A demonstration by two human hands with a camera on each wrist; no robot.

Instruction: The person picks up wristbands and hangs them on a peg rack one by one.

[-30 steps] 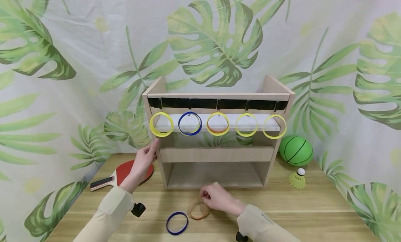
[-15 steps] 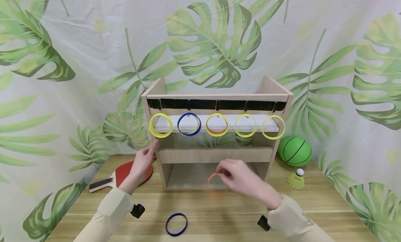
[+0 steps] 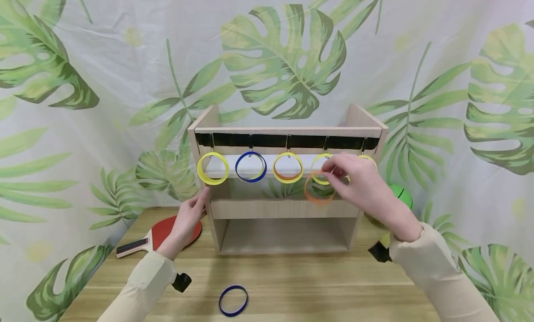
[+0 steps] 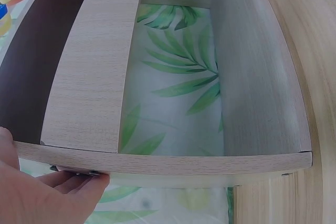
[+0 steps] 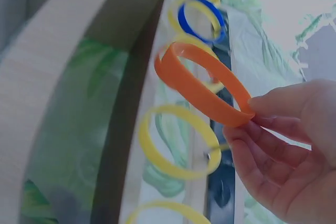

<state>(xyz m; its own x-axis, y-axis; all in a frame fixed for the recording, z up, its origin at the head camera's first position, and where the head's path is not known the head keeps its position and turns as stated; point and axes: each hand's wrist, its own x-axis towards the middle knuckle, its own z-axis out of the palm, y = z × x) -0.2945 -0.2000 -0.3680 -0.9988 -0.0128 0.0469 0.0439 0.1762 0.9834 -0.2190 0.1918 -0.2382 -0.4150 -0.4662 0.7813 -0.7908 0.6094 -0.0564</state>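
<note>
My right hand (image 3: 360, 180) pinches an orange ring (image 5: 202, 98) between thumb and fingers. It is raised before the right part of a wooden shelf (image 3: 288, 209), and the ring overlaps the fourth hanging yellow ring (image 3: 312, 165) in the head view. Along the shelf's black strip (image 3: 267, 141), hooks carry several yellow rings, a blue ring (image 3: 251, 179) at the second hook and some orange inside the middle yellow ring (image 3: 288, 181). My left hand (image 3: 188, 217) holds the shelf's left side panel (image 4: 173, 162), fingers against its outer face. The rightmost yellow ring is mostly hidden behind the right hand.
Another blue ring (image 3: 220, 304) lies on the wooden table (image 3: 300, 285) in front. A red table tennis bat (image 3: 164, 231) lies to the left of the shelf. Right of it, a green ball (image 3: 403, 196) shows partly behind my right forearm. A leaf-patterned cloth hangs behind.
My right hand has lifted the orange ring off the table and carried it up and right to the hanging rings. My left hand stays at the side panel.
</note>
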